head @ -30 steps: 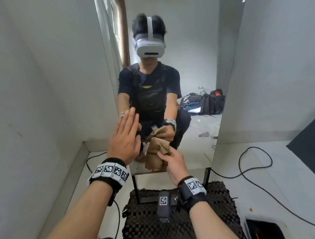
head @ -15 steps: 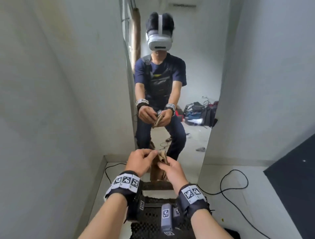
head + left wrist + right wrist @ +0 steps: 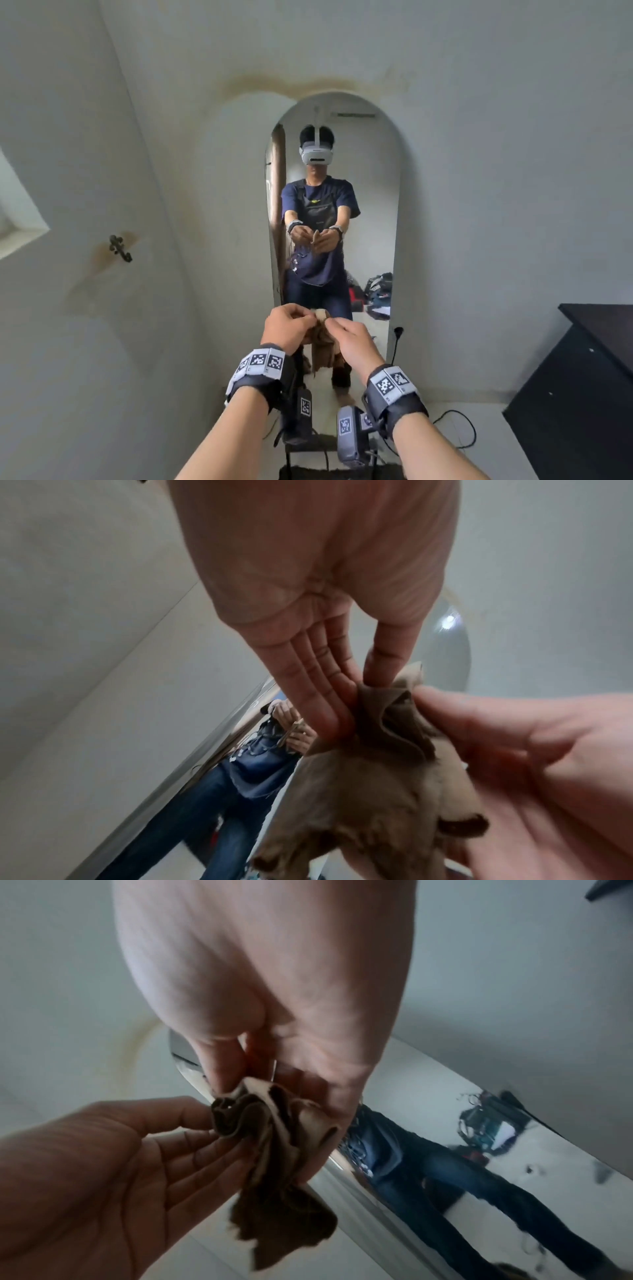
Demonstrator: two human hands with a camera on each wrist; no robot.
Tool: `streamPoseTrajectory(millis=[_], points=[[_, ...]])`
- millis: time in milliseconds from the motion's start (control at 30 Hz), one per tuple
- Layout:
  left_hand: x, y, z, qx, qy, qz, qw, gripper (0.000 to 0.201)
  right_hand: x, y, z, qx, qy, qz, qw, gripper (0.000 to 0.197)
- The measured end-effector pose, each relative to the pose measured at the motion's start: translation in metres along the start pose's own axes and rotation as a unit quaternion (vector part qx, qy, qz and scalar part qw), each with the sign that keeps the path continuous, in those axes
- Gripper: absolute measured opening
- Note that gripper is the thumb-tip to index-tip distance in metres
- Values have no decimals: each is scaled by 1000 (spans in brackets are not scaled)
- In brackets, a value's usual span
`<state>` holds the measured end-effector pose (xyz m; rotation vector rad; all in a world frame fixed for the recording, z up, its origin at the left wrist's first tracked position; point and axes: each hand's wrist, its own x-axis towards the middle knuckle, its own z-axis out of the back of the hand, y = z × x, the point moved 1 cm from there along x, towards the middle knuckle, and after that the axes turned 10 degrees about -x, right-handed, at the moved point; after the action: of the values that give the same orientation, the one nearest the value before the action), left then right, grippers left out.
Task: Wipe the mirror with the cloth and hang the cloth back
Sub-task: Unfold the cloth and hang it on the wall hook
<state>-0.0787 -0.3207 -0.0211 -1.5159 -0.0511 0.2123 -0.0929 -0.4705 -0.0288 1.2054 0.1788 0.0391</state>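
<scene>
Both hands bunch a crumpled brown fabric cloth point(image 3: 321, 339) in front of the tall arched frameless mirror point(image 3: 373, 219).

The left hand point(image 3: 287, 328) pinches the cloth's top between thumb and straight fingers point(image 3: 308, 685); the right hand point(image 3: 352, 342) pinches it from the other side, the rest hanging below. The mirror leans on the white wall point(image 3: 496, 171), reflecting the person. A dark metal hook point(image 3: 120, 248) sits on the left wall; a black cabinet point(image 3: 582, 387) stands by the right edge.
</scene>
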Motion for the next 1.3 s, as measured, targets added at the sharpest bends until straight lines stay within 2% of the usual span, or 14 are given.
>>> streamPoseTrajectory(millis=[67,233,333,467,567,667,733,833,933,1033,1100,1167,1300], points=[[-12,-29,-6,18,3,-28,999,7,-8,18,24,25,-24,-3,999,22],[-42,-68,-11,99,-29,-62,993,14,-27,38,89,169,-50,-85,981,15],[-59,-81,-18,200,-14,-82,976,15,-35,48,114,176,-37,-73,981,18],[-73,-92,-34,283,-66,-124,949,16,-40,62,119,164,-3,-38,986,16],[-83,-100,-49,285,-80,-177,939,14,-44,70,121,169,0,-35,985,13],[-92,-114,-60,227,-48,-206,950,16,-47,82,118,172,41,-20,984,15],[-93,-123,-66,190,-16,-184,964,28,-49,91,116,165,62,-20,984,20],[-89,-131,-66,184,-42,-153,970,46,-49,100,112,199,101,-30,974,27],[-88,-133,-65,216,-51,-162,962,34,-49,103,115,216,129,-25,967,29],[-86,-134,-62,243,-49,-180,952,17,-50,102,119,167,155,11,974,33],[-83,-132,-55,209,-44,-168,962,19,-45,99,120,122,136,34,983,33],[-80,-131,-46,182,-56,-162,968,20,-35,93,123,77,76,50,993,33],[-77,-133,-26,129,-90,-139,978,20,-25,86,143,27,-3,43,999,27]])
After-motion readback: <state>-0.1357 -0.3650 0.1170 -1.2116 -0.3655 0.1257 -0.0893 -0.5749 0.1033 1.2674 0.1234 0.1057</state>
